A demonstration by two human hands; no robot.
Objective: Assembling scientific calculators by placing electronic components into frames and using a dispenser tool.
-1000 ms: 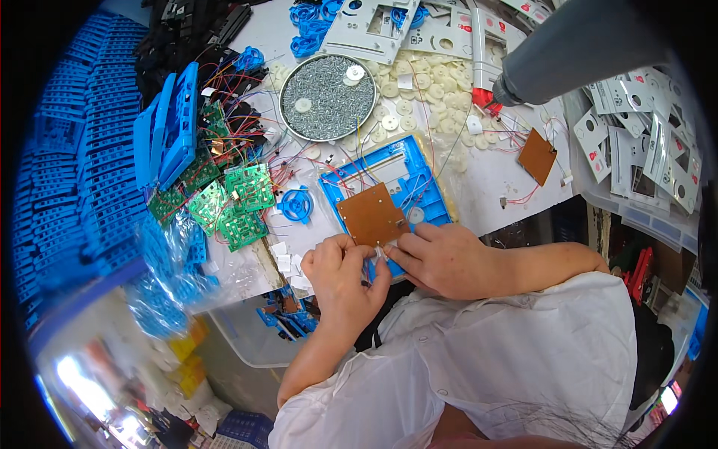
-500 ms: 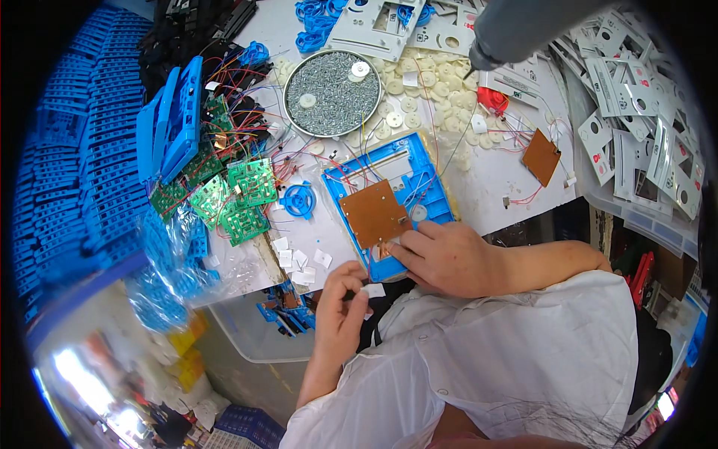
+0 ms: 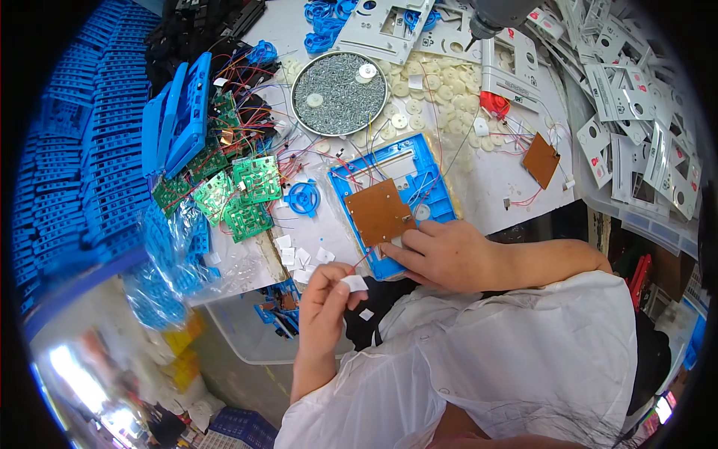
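My left hand point(image 3: 323, 303) is closed in a pinch on a small white square pad point(image 3: 354, 283), just off the near left corner of the blue plastic casing point(image 3: 439, 170). A thin red wire point(image 3: 363, 261) stretches from its fingertips to the casing. In the casing lies a brown circuit board point(image 3: 380, 212), with other wires around it. My right hand point(image 3: 452, 258) rests over the casing's near right edge, fingers apart. One fingertip touches down by the board's near edge; the thumb is mostly hidden.
Left are green circuit boards point(image 3: 254, 179), a blue ring part point(image 3: 302, 198) and loose white squares point(image 3: 301, 258). Behind the casing stands a round tray of screws point(image 3: 295, 102) among pale discs point(image 3: 449, 93). A driver tool point(image 3: 493, 16) hangs above. Another brown board point(image 3: 541, 161) and white panels point(image 3: 628, 93) lie right.
My left hand has drawn back leftward from the casing, and a red wire now shows taut. The right hand stays at the casing's edge. The driver tool appears higher up.
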